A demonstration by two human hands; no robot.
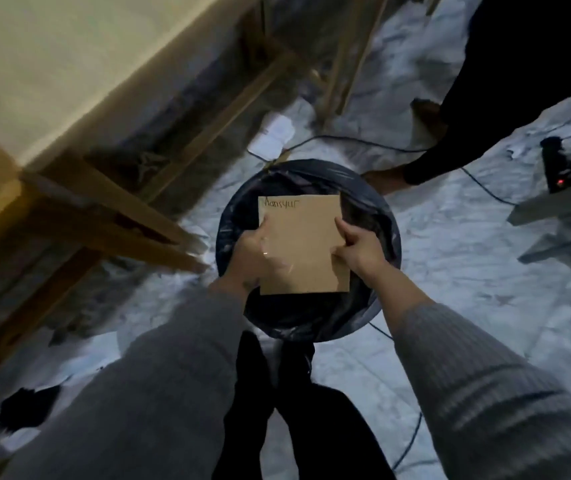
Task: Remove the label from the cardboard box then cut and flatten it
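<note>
A flat piece of brown cardboard (303, 245) with handwriting along its top edge is held level over a round bin lined with a black bag (232, 216). My left hand (251, 249) grips its left edge, thumb on top. On the other side, my right hand (360, 245) pinches the right edge, where a flap looks folded under. Grey sleeves cover both of my arms. No label can be made out on the cardboard.
A wooden table (79, 98) with slanted legs stands on the left. Another person's dark-clothed legs and bare foot (386, 178) are at the upper right. Cables (485, 188) run over the pale marbled floor. A device with a red light (561, 174) sits far right. Papers (273, 136) lie behind the bin.
</note>
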